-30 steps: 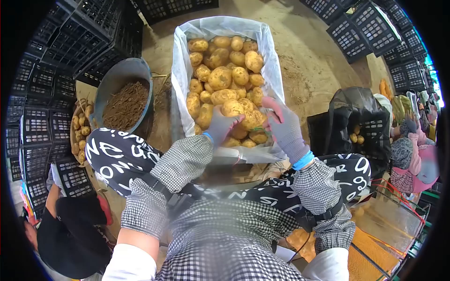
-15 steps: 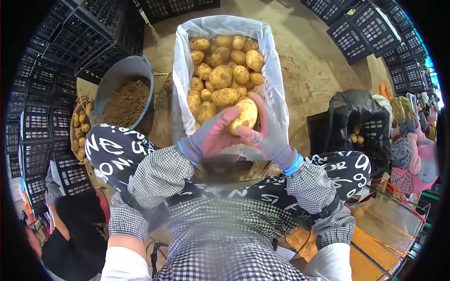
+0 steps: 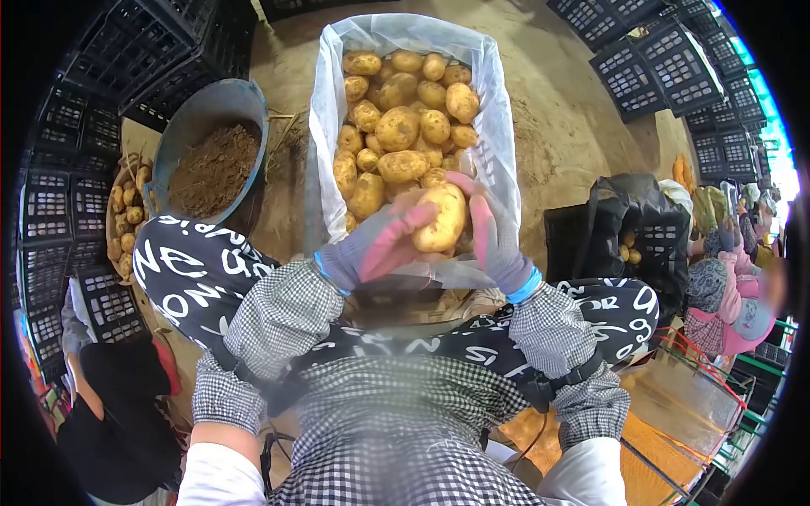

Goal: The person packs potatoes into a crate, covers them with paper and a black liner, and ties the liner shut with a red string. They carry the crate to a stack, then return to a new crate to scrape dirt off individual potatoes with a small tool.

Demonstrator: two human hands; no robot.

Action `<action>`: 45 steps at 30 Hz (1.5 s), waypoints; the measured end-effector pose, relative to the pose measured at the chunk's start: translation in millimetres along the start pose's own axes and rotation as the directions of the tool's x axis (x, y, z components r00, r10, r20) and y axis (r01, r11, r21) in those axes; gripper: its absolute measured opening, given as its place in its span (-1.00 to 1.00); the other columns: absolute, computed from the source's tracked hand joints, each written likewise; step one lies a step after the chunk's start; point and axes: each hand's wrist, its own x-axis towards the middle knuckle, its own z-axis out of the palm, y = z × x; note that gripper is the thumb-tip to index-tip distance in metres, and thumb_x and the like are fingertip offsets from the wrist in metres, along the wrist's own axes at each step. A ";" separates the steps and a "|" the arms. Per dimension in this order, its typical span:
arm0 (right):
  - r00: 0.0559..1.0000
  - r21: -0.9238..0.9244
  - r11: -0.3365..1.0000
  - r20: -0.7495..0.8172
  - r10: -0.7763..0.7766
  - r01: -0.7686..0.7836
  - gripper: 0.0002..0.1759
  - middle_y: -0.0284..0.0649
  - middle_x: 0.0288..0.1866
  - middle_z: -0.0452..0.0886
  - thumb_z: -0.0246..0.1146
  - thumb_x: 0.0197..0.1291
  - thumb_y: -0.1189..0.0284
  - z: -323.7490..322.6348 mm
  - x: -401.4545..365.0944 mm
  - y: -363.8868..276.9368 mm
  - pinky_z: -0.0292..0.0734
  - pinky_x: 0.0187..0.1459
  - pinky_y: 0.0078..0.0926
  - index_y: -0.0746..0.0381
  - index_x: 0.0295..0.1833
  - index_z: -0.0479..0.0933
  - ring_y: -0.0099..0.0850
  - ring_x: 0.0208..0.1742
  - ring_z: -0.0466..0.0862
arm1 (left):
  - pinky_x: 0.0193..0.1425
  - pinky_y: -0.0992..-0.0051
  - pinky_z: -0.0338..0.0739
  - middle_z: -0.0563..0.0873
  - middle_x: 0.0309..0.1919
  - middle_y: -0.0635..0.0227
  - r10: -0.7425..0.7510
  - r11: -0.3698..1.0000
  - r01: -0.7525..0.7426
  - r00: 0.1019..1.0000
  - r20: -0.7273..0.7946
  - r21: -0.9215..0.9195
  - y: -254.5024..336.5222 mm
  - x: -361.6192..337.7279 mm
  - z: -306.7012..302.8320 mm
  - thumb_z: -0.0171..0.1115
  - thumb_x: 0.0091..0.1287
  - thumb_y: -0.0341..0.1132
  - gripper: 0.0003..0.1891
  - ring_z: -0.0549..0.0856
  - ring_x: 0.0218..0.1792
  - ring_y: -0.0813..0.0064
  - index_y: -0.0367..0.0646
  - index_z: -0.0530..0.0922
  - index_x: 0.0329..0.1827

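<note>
A pale yellow potato (image 3: 440, 219) is held upright over the near end of a crate lined with white sheeting (image 3: 498, 110). My left hand (image 3: 380, 240), in a grey and pink glove, has its fingers closed round the potato's left side. On the other side, my right hand (image 3: 498, 240) wears the same kind of glove; its fingers are raised and curved beside the potato, at its right edge. Many brown-spotted potatoes (image 3: 397, 128) fill the crate beyond both hands.
A blue-grey tub (image 3: 261, 126) with soil stands left of the crate, beside a basket of potatoes (image 3: 126, 215). Black crates (image 3: 63, 202) are stacked far left. At right are a black-lined crate (image 3: 607, 228) and several people (image 3: 717, 287). Another person (image 3: 118, 422) is at lower left.
The potato has turned more upright between my hands. My right thumb has moved off its front and the right hand has drawn slightly to the right. The whole view has shifted a little.
</note>
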 end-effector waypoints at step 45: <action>0.981 -0.102 0.978 -0.074 0.177 -0.184 -0.06 -0.01 0.26 0.45 0.56 -0.11 0.39 -7.0 -19.8 -6.8 0.43 0.27 -0.33 0.27 0.42 0.28 -0.20 0.27 0.51 | 0.25 0.43 0.54 0.48 0.24 0.23 0.425 0.758 -0.290 0.899 -0.103 0.585 -22.1 23.2 -5.8 0.32 0.35 -0.32 -0.37 0.55 0.19 0.50 -0.22 0.26 0.44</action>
